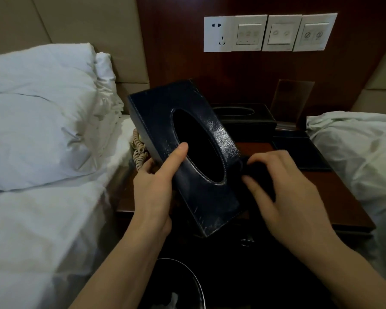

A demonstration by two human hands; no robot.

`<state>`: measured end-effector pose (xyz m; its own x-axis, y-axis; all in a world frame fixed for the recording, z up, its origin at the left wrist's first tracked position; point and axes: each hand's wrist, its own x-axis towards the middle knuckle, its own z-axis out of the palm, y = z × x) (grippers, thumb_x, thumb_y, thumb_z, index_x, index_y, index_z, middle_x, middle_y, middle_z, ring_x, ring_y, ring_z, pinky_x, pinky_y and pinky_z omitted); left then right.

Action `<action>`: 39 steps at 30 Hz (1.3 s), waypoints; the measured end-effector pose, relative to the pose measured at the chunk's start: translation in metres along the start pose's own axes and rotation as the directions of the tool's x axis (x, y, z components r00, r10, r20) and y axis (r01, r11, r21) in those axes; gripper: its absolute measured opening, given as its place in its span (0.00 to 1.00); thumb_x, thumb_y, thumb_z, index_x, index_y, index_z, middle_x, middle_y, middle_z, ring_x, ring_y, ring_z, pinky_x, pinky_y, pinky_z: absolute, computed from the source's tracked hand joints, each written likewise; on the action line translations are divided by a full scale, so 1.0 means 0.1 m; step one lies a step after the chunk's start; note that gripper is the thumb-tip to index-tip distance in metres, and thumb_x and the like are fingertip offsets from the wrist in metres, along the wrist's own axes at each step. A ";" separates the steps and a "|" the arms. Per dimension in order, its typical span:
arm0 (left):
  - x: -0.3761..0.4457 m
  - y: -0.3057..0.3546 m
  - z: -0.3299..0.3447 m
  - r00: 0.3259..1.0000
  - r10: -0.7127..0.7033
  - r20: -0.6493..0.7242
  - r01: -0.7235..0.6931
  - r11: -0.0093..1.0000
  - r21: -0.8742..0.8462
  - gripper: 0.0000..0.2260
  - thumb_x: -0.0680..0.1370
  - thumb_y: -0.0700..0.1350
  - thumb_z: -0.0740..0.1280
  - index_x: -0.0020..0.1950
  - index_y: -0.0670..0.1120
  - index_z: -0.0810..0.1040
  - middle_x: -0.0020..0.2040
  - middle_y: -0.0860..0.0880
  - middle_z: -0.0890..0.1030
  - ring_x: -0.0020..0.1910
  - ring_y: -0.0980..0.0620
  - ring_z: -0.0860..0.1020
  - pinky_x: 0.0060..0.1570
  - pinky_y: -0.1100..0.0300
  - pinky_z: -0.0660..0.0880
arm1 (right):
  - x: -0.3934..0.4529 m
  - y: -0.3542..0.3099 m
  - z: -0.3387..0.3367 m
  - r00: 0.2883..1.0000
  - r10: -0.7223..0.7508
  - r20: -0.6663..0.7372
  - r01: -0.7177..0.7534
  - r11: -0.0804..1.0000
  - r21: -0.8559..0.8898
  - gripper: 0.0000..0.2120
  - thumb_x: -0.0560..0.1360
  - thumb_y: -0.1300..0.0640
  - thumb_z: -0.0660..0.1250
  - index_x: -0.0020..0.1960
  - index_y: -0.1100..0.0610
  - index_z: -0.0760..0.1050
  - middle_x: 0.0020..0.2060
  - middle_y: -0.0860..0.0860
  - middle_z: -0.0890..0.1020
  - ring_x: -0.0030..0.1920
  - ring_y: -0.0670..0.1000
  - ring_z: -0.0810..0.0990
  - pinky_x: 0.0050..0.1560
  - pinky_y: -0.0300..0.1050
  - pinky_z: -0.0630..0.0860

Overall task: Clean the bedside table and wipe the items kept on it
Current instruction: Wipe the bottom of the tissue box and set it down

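A dark blue leather tissue box cover (156, 112) with an oval opening is held tilted above the brown bedside table (334, 197). My left hand (156, 186) grips its left side, thumb on top beside the opening. My right hand (285, 188) holds a dark cloth (252, 168) bunched under its fingers, pressed against the box's right side. The table's left part is hidden behind the box.
A second dark tissue box (243, 117), a clear stand (292, 101) and a dark flat tray (299, 150) sit at the back. A coiled beige phone cord (139, 152) shows at left. Beds with white linen flank the table. A dark bin (183, 286) stands below. Wall switches (267, 33) above.
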<state>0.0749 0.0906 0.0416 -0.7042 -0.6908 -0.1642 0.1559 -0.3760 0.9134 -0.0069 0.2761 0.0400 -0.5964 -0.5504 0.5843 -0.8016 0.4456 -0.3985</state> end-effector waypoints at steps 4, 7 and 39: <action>0.01 -0.09 0.05 0.996 -0.020 -0.091 0.021 1.000 0.002 0.30 0.63 0.57 0.81 0.61 0.48 0.83 0.53 0.47 0.88 0.50 0.45 0.86 0.51 0.50 0.81 | -0.17 -0.24 0.13 0.999 -0.030 0.032 0.031 0.999 -0.020 0.11 0.77 0.50 0.64 0.58 0.48 0.70 0.53 0.43 0.72 0.47 0.44 0.76 0.40 0.31 0.72; 0.03 -0.10 0.07 0.992 -0.050 -0.114 0.046 0.998 -0.035 0.25 0.66 0.55 0.81 0.59 0.47 0.84 0.51 0.46 0.88 0.52 0.44 0.87 0.56 0.48 0.81 | -0.32 -0.50 0.22 0.978 -0.176 0.109 0.180 0.983 -0.027 0.14 0.74 0.47 0.64 0.59 0.49 0.71 0.53 0.46 0.75 0.47 0.45 0.79 0.34 0.36 0.78; 0.06 -0.27 0.05 0.979 0.013 -0.202 -0.002 0.999 0.054 0.39 0.56 0.61 0.83 0.64 0.50 0.79 0.55 0.50 0.87 0.53 0.48 0.86 0.58 0.47 0.81 | -0.30 -0.38 0.15 0.980 -0.070 0.186 0.054 0.994 0.090 0.12 0.73 0.45 0.66 0.55 0.43 0.72 0.50 0.37 0.72 0.45 0.37 0.75 0.40 0.30 0.73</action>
<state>0.0624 0.0999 0.0176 -0.5473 -0.8064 -0.2239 0.1198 -0.3403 0.9326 0.0411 0.2648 0.0270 -0.5363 -0.7017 0.4690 -0.8329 0.3501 -0.4287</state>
